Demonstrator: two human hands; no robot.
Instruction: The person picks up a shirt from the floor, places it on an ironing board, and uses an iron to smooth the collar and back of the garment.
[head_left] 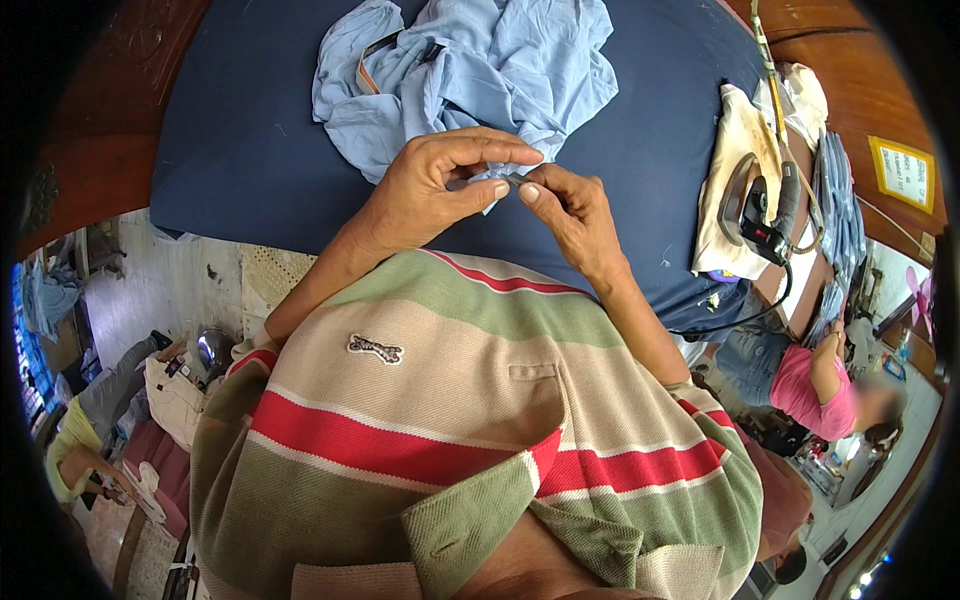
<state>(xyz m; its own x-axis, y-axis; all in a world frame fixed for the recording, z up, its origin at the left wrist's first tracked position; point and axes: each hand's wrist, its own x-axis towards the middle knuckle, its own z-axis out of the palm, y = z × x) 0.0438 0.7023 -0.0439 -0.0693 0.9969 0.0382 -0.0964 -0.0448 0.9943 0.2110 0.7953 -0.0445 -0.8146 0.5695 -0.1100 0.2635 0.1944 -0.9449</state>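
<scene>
As the left hand [425, 185] pinches cloth [500, 85], a sign [903, 175] (yellow-bordered) bears lettering.

In the upper middle of the frame, a crumpled light-blue garment [540, 70] is spread on a surface [230, 140] covered in navy cloth. At its lower edge, some light-blue fabric is pinched between the thumb and fingers of the left hand [425, 190], and a small dark tool [517, 180] is gripped by the right hand [580, 215]. At the right, a clothes iron [742, 205] is set on a cream cloth [722, 150]. The lower middle is filled by a striped polo shirt [440, 310].
</scene>
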